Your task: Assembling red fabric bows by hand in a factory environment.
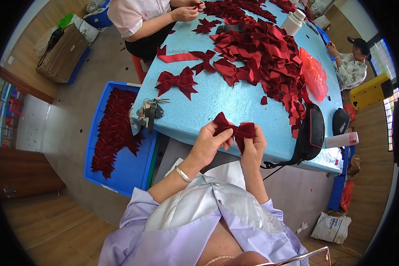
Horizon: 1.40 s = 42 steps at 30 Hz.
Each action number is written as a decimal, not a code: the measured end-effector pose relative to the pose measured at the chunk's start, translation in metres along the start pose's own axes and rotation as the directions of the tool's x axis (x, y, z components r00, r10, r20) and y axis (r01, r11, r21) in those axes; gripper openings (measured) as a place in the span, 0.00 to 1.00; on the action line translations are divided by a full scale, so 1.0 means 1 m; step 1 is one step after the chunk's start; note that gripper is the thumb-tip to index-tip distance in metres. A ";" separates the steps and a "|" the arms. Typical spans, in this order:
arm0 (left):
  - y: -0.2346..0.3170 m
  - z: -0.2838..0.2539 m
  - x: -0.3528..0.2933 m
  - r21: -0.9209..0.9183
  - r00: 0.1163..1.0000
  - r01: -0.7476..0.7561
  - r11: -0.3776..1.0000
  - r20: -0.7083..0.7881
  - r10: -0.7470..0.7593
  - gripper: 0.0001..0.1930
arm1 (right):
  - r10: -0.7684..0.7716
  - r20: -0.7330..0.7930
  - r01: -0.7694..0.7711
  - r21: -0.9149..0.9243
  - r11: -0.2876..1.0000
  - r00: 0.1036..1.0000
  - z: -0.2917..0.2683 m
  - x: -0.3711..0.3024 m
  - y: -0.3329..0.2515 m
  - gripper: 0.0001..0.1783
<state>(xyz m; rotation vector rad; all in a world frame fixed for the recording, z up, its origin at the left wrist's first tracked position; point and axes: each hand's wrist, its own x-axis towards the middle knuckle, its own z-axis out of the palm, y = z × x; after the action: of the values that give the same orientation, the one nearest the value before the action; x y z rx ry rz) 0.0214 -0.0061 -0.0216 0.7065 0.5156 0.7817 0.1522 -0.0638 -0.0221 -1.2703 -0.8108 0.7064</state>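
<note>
Pinching a red bow, left hand and right hand, between keys and black bag

Left hand and right hand pinch dark red bow at near edge of blue counter. Ribbon pile beyond; blue tray of overlapping bows, left; black bag, right.

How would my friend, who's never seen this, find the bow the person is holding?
Start at the big light-blue table and go to its near edge, to the right of the blue bin. There, the person's left hand and right hand hold one dark red bow. Unlike the larger red bow lying farther up the table, this one is in the fingers.
</note>
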 end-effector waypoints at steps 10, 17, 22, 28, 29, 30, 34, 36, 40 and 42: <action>0.007 -0.012 0.010 -0.169 0.999 -0.019 0.985 -0.044 0.011 0.06 | 0.309 0.239 -0.363 0.230 0.903 0.920 -0.046 -0.007 -0.007 0.10; 0.000 -0.006 0.008 -0.190 0.997 0.073 0.979 0.053 -0.064 0.07 | 0.448 0.429 -0.576 0.235 0.783 0.784 -0.030 0.011 -0.020 0.11; -0.001 -0.005 0.007 -0.183 0.996 0.083 0.980 0.032 -0.078 0.07 | 0.428 0.480 -0.609 0.329 0.721 0.766 -0.024 0.014 -0.017 0.07; -0.006 0.003 0.006 -0.118 0.999 -0.009 0.993 -0.054 0.002 0.06 | 0.290 0.193 -0.283 -0.066 0.957 0.937 -0.017 0.006 -0.013 0.05; -0.008 0.006 0.005 -0.102 0.996 -0.044 0.994 -0.079 0.036 0.05 | 0.291 0.193 -0.283 -0.067 0.957 0.937 -0.017 0.005 -0.013 0.05; -0.009 0.009 0.004 -0.086 0.992 -0.080 0.993 -0.105 0.071 0.05 | 0.094 0.177 -0.054 -0.219 0.974 0.980 -0.016 0.004 -0.013 0.04; -0.010 0.016 0.005 -0.174 0.990 -0.078 0.982 -0.129 0.055 0.05 | -0.232 0.232 0.314 -0.437 0.843 0.945 -0.019 -0.005 -0.003 0.05; -0.007 0.014 0.007 -0.135 0.991 -0.074 0.988 -0.121 0.058 0.05 | -0.087 0.228 0.159 -0.322 0.933 0.970 -0.022 -0.009 0.003 0.08; -0.001 0.005 0.008 -0.020 0.994 -0.059 0.998 -0.090 0.057 0.07 | -0.060 0.208 0.082 -0.096 0.992 0.976 -0.044 0.011 -0.014 0.10; 0.000 0.003 0.007 0.041 0.998 -0.035 0.999 -0.046 0.037 0.09 | -0.114 0.265 0.154 -0.136 0.979 0.957 -0.040 0.028 -0.034 0.10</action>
<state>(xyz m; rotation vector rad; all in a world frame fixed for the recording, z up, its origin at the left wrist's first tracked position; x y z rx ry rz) 0.0283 -0.0019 -0.0208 0.7378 0.5639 0.8251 0.2018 -0.0672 0.0108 -1.2634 -1.1729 0.7173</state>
